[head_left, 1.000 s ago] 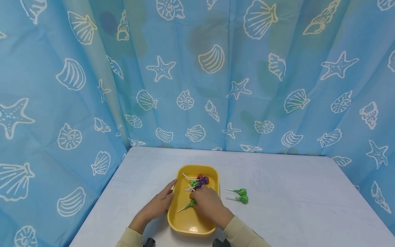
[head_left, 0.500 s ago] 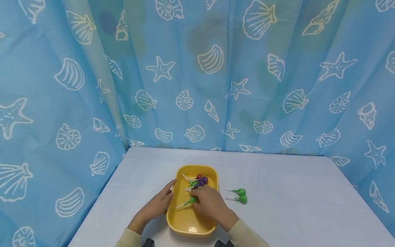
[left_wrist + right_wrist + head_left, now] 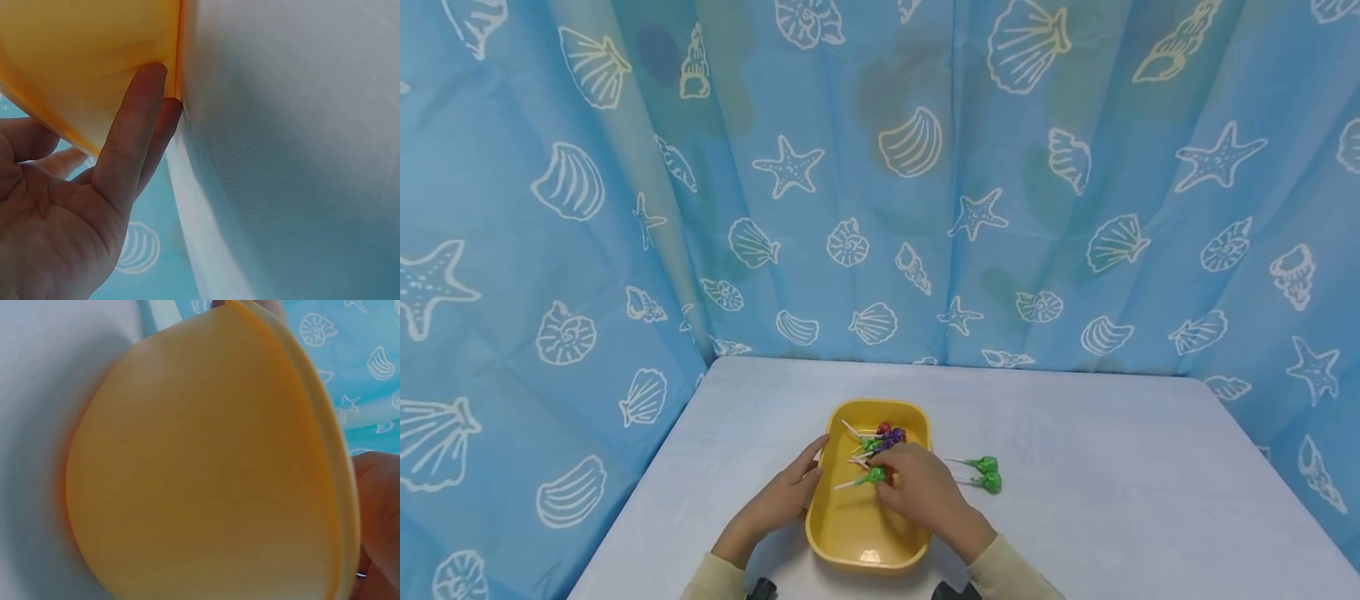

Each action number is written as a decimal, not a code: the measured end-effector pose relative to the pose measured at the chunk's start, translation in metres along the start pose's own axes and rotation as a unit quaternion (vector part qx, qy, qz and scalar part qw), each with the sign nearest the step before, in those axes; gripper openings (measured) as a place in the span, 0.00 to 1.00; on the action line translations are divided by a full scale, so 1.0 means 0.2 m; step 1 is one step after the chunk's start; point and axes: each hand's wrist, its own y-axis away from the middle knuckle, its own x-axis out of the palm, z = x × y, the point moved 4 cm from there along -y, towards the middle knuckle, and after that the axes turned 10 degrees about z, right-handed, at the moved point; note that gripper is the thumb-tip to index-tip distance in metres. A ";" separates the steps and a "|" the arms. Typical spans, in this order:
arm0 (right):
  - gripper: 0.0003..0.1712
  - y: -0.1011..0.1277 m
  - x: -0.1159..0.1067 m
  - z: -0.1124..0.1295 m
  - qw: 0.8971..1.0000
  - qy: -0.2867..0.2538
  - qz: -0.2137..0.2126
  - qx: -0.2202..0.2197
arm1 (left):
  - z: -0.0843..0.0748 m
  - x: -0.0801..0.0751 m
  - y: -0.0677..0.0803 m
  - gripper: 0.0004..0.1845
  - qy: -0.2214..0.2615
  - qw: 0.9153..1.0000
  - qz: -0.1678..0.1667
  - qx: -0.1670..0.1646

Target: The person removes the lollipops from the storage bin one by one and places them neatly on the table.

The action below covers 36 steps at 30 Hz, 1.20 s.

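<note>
A yellow tray stands on the table between my two hands. My left hand lies along its left side, fingers fairly straight; the left wrist view shows the fingertips against the tray's outer wall. My right hand reaches into the tray and pinches a green-wrapped lollipop, its white stick pointing left. A bit of red shows right by the fingers. Just beyond lie several lollipops in the tray, with purple, red and green wrappers. In the right wrist view the tray wall hides most of the right hand.
Two more green lollipops lie on the white tabletop right of the tray, close to my right hand. A blue curtain with shells and starfish hangs behind the table and along its sides.
My right hand has shifted slightly away from me inside the tray, and the green lollipop has moved with it, its stick turning more level. The left hand stays at the tray's side.
</note>
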 end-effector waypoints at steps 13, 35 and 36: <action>0.15 0.08 -0.06 -0.07 0.988 -0.129 -0.079 -0.014 | 0.01 0.00 0.01 0.28 0.004 1.000 0.005 0.011; 0.15 0.19 -0.12 -0.24 0.952 -0.262 -0.161 0.015 | 0.01 0.00 0.00 0.29 -0.002 1.000 0.004 0.009; 0.15 0.19 -0.12 -0.24 0.950 -0.265 -0.163 0.017 | 0.01 0.00 0.00 0.29 -0.001 1.000 0.003 0.009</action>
